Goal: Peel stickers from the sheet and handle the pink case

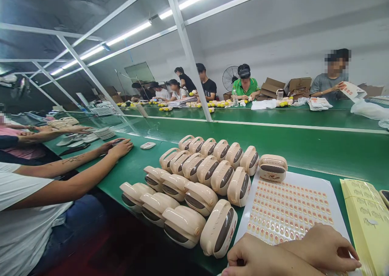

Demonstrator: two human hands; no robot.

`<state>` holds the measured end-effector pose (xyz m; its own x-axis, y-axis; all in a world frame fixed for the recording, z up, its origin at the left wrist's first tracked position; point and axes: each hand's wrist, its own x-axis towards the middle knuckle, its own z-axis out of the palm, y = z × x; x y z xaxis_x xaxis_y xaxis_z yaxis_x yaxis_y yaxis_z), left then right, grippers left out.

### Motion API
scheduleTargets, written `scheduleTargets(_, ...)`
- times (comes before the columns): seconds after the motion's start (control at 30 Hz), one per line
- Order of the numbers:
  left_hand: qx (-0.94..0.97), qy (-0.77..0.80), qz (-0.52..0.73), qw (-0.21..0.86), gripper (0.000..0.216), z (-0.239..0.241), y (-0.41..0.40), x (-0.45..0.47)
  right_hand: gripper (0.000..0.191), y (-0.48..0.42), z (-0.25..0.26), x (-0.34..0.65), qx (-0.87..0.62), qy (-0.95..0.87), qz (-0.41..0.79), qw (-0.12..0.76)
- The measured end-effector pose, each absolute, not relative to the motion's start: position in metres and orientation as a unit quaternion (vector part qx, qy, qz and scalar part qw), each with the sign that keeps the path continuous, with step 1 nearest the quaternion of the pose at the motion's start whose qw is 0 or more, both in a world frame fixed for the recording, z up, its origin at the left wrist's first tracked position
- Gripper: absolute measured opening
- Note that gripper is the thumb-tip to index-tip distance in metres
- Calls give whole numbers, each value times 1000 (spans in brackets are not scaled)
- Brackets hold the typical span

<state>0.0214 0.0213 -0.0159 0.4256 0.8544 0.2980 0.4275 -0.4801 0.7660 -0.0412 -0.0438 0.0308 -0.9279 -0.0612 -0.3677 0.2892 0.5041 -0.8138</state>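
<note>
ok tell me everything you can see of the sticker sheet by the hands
The sticker sheet is a white, glossy-looking rectangle with rounded corners, lying flat on the green table. Neat rows of small orange-red stickers cover most of it. One beige case stands on its far left corner. The left hand and right hand rest on its near edge, hiding that part.

The person's bare left hand [258, 260] and bare right hand [322, 247] are showing uncovered up to the wrists.
</note>
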Motion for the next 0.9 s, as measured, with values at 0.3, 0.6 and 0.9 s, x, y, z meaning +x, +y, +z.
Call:
scheduleTargets(0.3,801,413,313,298,28,-4,19,18,53,-44,31,-41,67,848,-487,197)
scheduleTargets(0.6,810,423,286,288,28,-2,21,18,48,-44,35,-41,68,839,-508,183)
scheduleTargets(0.9,819,428,265,277,29,2,20,19,48,-44,32,-41,53,852,-495,161)
